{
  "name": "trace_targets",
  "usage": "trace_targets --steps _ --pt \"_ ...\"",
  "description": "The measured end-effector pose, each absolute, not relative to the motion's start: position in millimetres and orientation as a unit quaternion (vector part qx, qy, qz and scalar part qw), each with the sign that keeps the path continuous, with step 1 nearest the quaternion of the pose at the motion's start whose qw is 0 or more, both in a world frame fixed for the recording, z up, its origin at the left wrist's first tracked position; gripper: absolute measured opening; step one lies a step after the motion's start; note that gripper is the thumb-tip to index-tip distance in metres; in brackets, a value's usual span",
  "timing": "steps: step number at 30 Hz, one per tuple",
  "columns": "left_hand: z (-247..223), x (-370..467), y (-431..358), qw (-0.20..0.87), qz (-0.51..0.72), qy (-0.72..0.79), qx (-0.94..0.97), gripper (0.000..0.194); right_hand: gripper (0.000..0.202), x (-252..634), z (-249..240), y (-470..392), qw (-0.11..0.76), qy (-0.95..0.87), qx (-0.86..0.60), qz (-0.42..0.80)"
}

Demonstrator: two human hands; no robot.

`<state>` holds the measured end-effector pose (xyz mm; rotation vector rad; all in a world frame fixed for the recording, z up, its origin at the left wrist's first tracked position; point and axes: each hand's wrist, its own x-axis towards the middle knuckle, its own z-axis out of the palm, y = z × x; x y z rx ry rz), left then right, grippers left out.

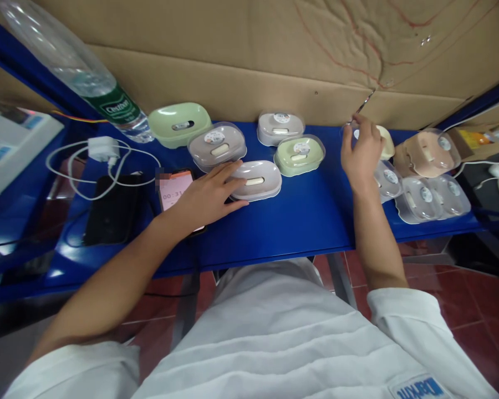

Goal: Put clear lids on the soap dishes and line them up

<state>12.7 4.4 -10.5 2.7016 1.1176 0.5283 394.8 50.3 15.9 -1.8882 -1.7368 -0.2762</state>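
Note:
My left hand (208,194) lies over the left end of a pale grey soap box (263,173), fingers on its top and thumb at its front edge. A cream oblong piece sits in the slot on the box's top. At the back right, my right hand (363,147) has its fingers closed around a thin, shiny stick (365,101) that points up toward the wall; its exact kind is unclear. A cream box (386,143) is partly hidden behind this hand. Close to my left fingers stand a grey box with clear cover (217,145) and a green box (299,154).
A green dish (179,124), another grey box (280,128) and a water bottle (116,108) stand along the cardboard wall. A phone (177,188), charger (103,149) and black pouch (112,210) lie left. Peach (428,152) and grey boxes (419,199) stand right on the blue table (299,221).

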Motion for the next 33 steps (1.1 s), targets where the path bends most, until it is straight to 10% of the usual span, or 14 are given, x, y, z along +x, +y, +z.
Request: trace_targets --steps 7,16,26,33 --pt "-13 13 5 0.126 0.172 0.360 0.908 0.048 0.061 416 -15 67 0.020 -0.588 -0.802 -0.103" --pt "-9 11 5 0.226 0.136 0.390 0.882 0.062 0.069 420 -19 76 0.056 -0.580 -0.807 -0.097" --pt "-23 6 28 0.384 0.251 0.380 0.803 0.111 0.056 380 24 36 0.356 -0.763 -0.538 -0.044" --pt "-26 -2 35 0.449 0.237 0.357 0.784 0.133 0.061 316 -8 3 0.305 -0.904 -0.278 0.111"
